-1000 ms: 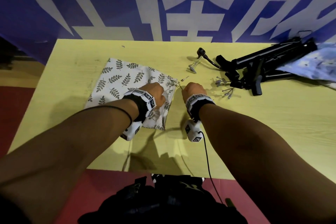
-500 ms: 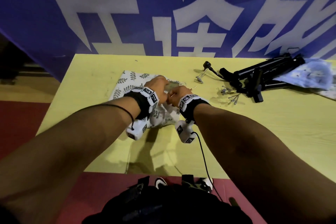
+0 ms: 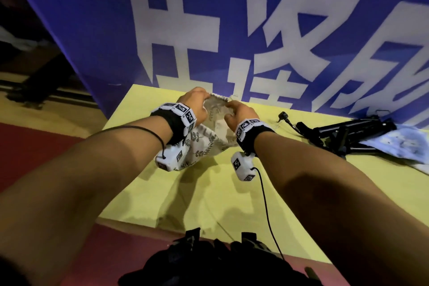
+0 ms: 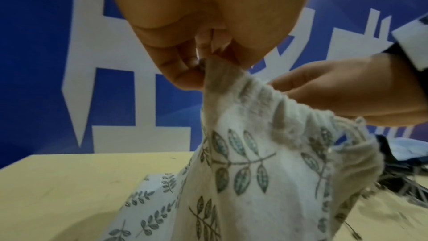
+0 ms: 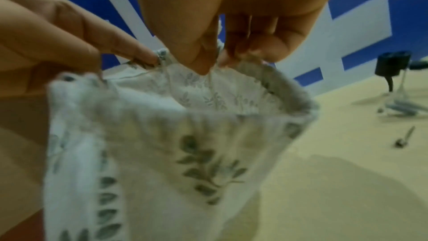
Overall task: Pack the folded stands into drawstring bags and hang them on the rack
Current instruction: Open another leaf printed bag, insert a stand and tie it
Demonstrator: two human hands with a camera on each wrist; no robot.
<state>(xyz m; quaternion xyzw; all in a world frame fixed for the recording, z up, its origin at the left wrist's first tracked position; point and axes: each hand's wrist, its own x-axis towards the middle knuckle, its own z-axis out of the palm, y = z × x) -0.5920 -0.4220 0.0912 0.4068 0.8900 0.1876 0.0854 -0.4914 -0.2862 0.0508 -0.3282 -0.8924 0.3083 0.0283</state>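
A white drawstring bag printed with grey-green leaves hangs lifted above the yellow table, its lower end still draped on the tabletop. My left hand pinches the gathered rim of the bag on one side. My right hand pinches the opposite rim, and the mouth of the bag gapes between them. A folded black stand lies on the table to the right, apart from both hands.
A blue patterned bag lies partly over the stand at the far right. A small black cable piece and loose metal bits sit near the stand. A blue banner with white characters stands behind the table.
Both hands have lifted the bag's rim up off the table and pulled its mouth apart. The head view has tilted upward, toward the banner.
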